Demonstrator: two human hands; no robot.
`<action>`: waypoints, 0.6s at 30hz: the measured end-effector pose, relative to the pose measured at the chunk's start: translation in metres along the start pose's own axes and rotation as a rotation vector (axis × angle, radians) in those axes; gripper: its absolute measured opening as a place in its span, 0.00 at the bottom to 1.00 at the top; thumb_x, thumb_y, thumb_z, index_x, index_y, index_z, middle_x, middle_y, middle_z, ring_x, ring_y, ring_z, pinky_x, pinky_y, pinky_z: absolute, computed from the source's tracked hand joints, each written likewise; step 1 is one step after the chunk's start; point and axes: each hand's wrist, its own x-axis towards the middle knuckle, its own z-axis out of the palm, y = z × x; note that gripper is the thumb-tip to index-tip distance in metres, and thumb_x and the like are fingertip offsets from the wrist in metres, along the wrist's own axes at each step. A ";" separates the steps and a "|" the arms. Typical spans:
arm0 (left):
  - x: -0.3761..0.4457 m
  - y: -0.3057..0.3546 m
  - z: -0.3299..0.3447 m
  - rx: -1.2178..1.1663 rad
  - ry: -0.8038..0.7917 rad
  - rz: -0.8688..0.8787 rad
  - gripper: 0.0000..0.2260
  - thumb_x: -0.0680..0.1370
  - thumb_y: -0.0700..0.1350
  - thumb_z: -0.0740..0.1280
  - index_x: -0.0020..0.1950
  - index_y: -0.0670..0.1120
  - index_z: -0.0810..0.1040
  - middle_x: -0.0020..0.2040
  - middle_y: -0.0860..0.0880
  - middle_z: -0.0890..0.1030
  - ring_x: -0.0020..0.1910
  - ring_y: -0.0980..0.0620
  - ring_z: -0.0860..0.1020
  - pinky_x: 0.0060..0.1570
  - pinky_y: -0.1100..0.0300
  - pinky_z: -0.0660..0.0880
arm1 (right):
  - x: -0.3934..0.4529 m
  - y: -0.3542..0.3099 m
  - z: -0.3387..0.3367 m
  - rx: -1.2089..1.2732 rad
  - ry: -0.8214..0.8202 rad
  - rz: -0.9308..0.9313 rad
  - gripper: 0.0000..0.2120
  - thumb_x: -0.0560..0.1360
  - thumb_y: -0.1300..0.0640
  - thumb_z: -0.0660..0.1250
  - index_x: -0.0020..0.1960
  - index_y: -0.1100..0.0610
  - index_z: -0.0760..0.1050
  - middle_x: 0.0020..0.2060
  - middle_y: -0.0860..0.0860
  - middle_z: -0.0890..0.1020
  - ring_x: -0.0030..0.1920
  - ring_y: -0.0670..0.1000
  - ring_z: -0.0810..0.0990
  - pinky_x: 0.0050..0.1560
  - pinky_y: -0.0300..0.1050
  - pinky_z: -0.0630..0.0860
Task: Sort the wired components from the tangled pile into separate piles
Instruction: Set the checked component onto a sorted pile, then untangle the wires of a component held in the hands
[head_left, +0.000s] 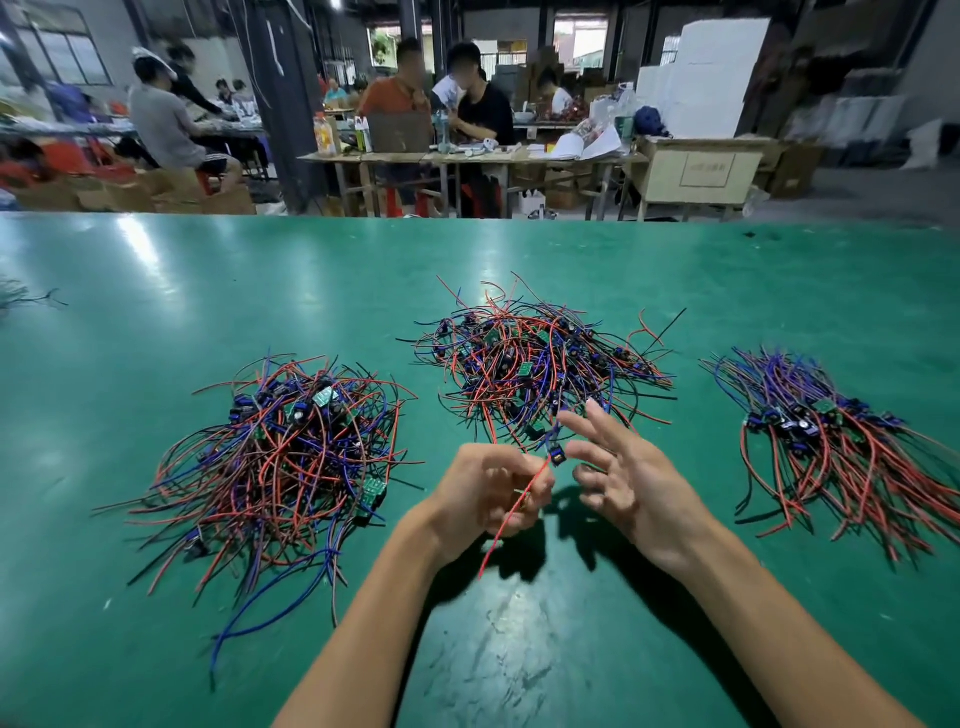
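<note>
Nearest, 2 bare forearms reach over the green counter and meet in the middle. On the left hand the grip is closed: curled fingers pinch a red wire that runs slanting down past the palm, its free end hanging above the counter. At the wire's upper end sits a small blue component, held between the 2 hands and just in front of the middle heap. On the right hand the grip is open, fingers spread and lightly bent, 1 fingertip close beside the blue part; whether it touches, I cannot tell.

Beyond the hands lie 3 heaps of red, blue and black wired parts. The left pile is loose and sprawling, with small green boards showing. The tangled pile sits in the middle, farther back, its near edge just beyond the fingers. The right pile lies well apart, its wires combed roughly 1 way, red ends fanning toward the near edge.

Past the counter's far edge, seated people work at other tables among boxes
</note>
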 end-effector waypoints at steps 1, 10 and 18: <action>0.000 0.001 0.000 0.016 -0.025 -0.020 0.08 0.70 0.49 0.59 0.32 0.50 0.71 0.29 0.53 0.69 0.27 0.54 0.62 0.31 0.55 0.52 | 0.000 0.002 0.001 -0.057 0.023 -0.001 0.25 0.67 0.39 0.75 0.57 0.53 0.83 0.36 0.47 0.80 0.27 0.44 0.71 0.24 0.36 0.67; 0.001 -0.003 0.001 0.072 -0.005 -0.096 0.13 0.70 0.54 0.64 0.35 0.46 0.81 0.31 0.48 0.77 0.24 0.54 0.71 0.23 0.63 0.59 | 0.002 0.012 0.003 -0.200 0.037 -0.038 0.10 0.76 0.60 0.72 0.57 0.57 0.83 0.41 0.53 0.87 0.27 0.48 0.79 0.28 0.37 0.76; 0.008 -0.009 0.006 -0.082 0.214 0.186 0.14 0.81 0.51 0.66 0.56 0.42 0.84 0.54 0.39 0.86 0.48 0.45 0.86 0.50 0.58 0.82 | -0.003 0.012 0.004 -0.659 0.143 -0.519 0.11 0.76 0.58 0.74 0.54 0.44 0.85 0.52 0.49 0.81 0.31 0.46 0.80 0.32 0.43 0.79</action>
